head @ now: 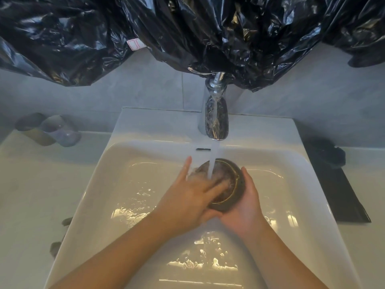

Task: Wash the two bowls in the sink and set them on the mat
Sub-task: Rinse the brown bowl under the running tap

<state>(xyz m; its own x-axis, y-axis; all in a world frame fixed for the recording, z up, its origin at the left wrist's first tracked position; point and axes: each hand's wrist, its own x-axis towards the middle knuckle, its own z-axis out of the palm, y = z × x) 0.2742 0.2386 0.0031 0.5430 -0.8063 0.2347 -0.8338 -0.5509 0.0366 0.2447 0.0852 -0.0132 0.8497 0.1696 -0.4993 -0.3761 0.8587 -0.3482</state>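
Black crinkled plastic sheeting (187,28) hangs above the white rectangular ceramic sink (100,195), and its lower folds drape over the top of the chrome tap (216,117) at the sink's back rim. Inside the sink, wet floor lies open to the left of the hands and in front of them. A black flat mat (341,192) lies just beside the sink's right rim. Over the sink's middle, the right hand (245,209) curls round the outer wall of a small dark round bowl with a thin gold rim line (229,170), tilted toward the left. The left hand (187,201) lays straight fingers into its hollow, blurred under the stream of water (214,159). Two pale cups (52,130) stand beyond the sink's left rim.
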